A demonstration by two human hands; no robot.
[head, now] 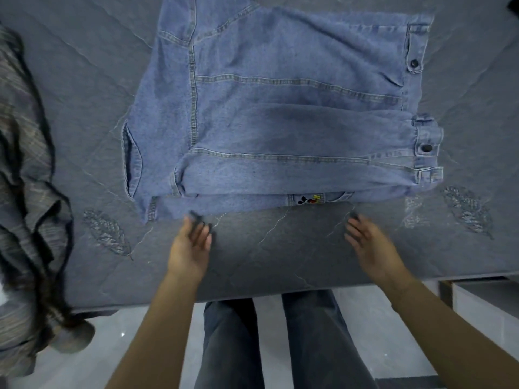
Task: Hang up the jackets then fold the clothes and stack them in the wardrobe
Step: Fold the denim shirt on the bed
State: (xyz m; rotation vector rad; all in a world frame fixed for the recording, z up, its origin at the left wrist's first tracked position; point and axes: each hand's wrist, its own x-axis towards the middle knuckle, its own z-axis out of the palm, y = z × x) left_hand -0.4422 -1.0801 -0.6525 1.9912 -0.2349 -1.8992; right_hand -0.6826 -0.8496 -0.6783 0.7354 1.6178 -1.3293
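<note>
I look straight down at a bed (280, 262) covered in a grey quilted spread stitched with leaf shapes. A blue denim jacket (275, 108) lies flat on it, back upward, already partly folded: one sleeve is laid across the body, its buttoned cuff pointing to my right, and a small cartoon patch shows at the near hem. I judge the folding step to be in hand for this garment, though the task names jackets for hanging, so I cannot say which is meant here.

My left hand (189, 245) and right hand (370, 242) reach forward over the spread, just short of the jacket's near edge. Both are blurred; the fingers look loosely extended, the grip open and holding nothing, and I cannot tell whether the left fingertips touch the hem.

The next move, as I judge it, calls for taking the near hem at two points and folding it away from me, keeping the sleeve from sliding out.

At far left a striped grey garment (25, 192) lies crumpled and hangs off the bed's edge. Below, my legs in dark trousers stand on a pale floor (269, 332)
</note>
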